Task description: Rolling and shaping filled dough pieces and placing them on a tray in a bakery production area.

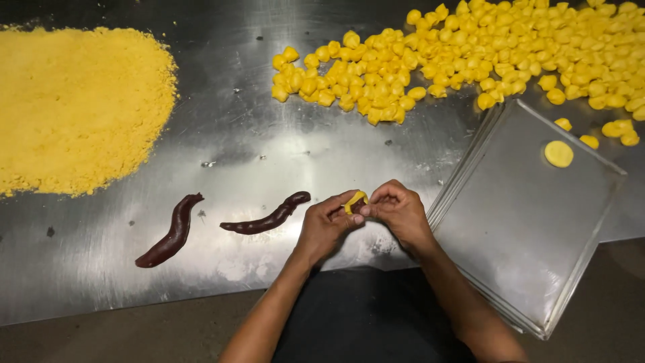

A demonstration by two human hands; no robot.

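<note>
Both hands meet near the front edge of a steel table (282, 148). My left hand (327, 225) and my right hand (398, 208) together pinch a small yellow dough piece (355, 199) between their fingertips. Something dark shows inside the dough. Two dark brown paste rolls lie to the left: one (269, 218) close to my left hand, the other (171, 233) farther left. A flattened yellow disc (558, 154) sits on a metal tray (524, 228) at the right.
A large heap of small yellow dough balls (470, 54) spreads across the back right. A mound of yellow crumbly powder (74, 101) covers the back left. The tray overhangs the table's front edge at an angle.
</note>
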